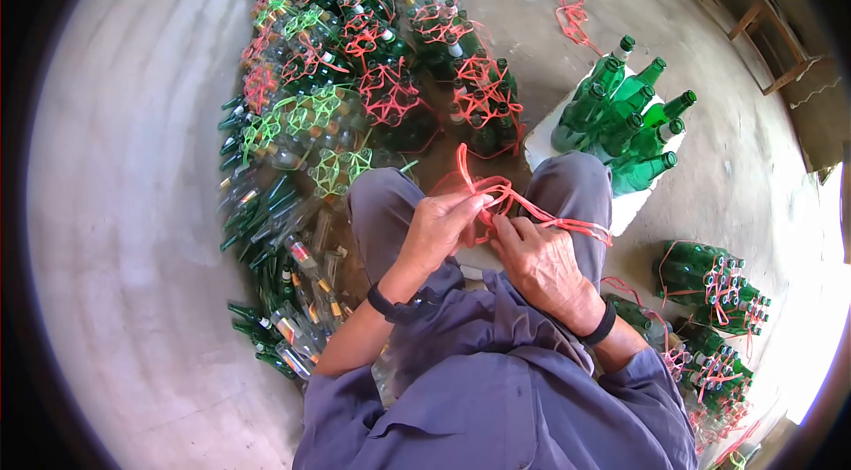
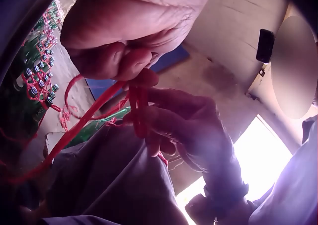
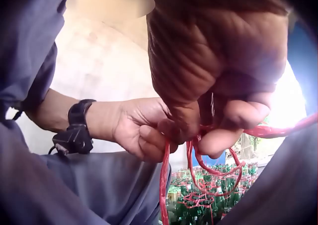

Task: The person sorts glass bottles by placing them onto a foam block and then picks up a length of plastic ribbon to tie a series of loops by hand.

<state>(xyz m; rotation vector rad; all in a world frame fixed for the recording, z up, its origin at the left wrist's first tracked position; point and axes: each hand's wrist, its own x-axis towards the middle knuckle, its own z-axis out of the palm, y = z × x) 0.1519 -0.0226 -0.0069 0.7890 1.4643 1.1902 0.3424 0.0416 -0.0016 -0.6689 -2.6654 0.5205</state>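
Between the knees, both hands pinch a red plastic cord (image 1: pixel 501 189) that lies in several loops. The left hand (image 1: pixel 443 226) holds a loop between thumb and forefinger. Close beside it, the right hand (image 1: pixel 541 266) has its fingers curled on the cord, and strands run from there over the knee on the right. In the left wrist view, the cord (image 2: pixel 74 128) stretches down to the left from the left hand (image 2: pixel 129 31), with the right hand (image 2: pixel 191 128) below. The right wrist view has the right hand (image 3: pixel 218 61) above the cord (image 3: pixel 165 185), its fingertips near the left hand (image 3: pixel 141 128).
Green bottles (image 1: pixel 620 116) stand on a white block (image 1: pixel 539 144) beyond the right knee. Netted bottle bundles (image 1: pixel 355 54) fill the floor ahead and to the left; more bundles (image 1: pixel 709 279) lie at the right. A loose red cord (image 1: pixel 573 14) and wooden stools (image 1: pixel 771 45) are farther off.
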